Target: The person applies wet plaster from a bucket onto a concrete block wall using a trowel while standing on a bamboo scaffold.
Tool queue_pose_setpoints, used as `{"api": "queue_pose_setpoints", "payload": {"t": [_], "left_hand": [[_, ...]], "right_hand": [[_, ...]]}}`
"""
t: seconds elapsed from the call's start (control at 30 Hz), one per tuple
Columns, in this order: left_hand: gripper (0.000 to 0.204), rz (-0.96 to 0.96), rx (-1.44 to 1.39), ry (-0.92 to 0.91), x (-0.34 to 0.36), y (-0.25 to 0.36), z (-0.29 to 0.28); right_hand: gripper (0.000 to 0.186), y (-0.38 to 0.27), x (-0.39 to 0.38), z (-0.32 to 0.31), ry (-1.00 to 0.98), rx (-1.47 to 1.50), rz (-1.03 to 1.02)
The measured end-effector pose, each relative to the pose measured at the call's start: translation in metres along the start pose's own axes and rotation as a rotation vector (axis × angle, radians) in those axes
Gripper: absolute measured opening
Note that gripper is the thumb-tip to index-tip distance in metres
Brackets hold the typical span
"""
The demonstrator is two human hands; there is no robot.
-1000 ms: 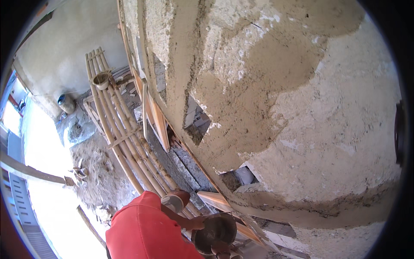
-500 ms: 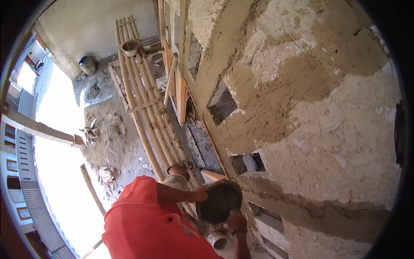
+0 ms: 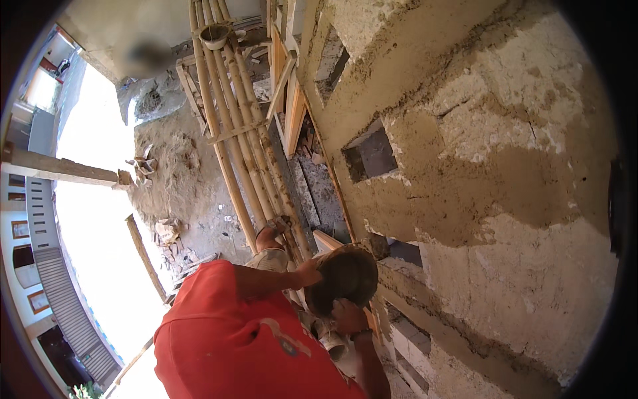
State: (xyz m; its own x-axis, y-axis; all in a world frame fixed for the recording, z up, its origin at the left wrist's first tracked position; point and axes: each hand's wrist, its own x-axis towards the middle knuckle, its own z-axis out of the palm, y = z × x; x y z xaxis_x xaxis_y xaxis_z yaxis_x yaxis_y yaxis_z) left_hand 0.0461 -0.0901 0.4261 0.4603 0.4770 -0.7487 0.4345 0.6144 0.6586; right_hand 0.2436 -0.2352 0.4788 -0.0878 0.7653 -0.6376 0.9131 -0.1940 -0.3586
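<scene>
A dark, round bucket (image 3: 359, 276) is held tilted between my hands, beside the lower part of the wall. My left hand (image 3: 308, 272) is closed on its left rim. At its near rim, my right hand (image 3: 349, 315) is closed too, with a dark band on the wrist. What lies inside the bucket is too dark to make out. Below it, partly hidden by my red shirt, stands a smaller pale bucket (image 3: 334, 347). One of my feet (image 3: 269, 233) rests on the bamboo poles (image 3: 236, 149).
A rough wall (image 3: 531, 266), part wet plaster and part dry, fills the right side, with square openings (image 3: 372, 153) in it. Another bucket (image 3: 216, 37) sits at the far end of the bamboo platform. A sand heap (image 3: 173, 166) and torn sacks (image 3: 169, 231) lie on the ground at left.
My view has shifted, so the platform and wall sit differently. The bucket has risen slightly in the picture, and my right hand has moved left and up with it.
</scene>
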Motion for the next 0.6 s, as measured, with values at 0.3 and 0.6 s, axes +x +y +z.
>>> {"api": "queue_pose_setpoints", "payload": {"t": [0.3, 0.6], "left_hand": [[0.05, 0.053, -0.086, 0.084, 0.009, 0.015, -0.074], [0.057, 0.191, -0.191, 0.155, 0.069, -0.018, -0.116]], "right_hand": [[0.035, -0.039, 0.073, -0.083, 0.022, -0.227, 0.247], [0.031, -0.056, 0.14, -0.06, -0.238, -0.319, -0.374]]}}
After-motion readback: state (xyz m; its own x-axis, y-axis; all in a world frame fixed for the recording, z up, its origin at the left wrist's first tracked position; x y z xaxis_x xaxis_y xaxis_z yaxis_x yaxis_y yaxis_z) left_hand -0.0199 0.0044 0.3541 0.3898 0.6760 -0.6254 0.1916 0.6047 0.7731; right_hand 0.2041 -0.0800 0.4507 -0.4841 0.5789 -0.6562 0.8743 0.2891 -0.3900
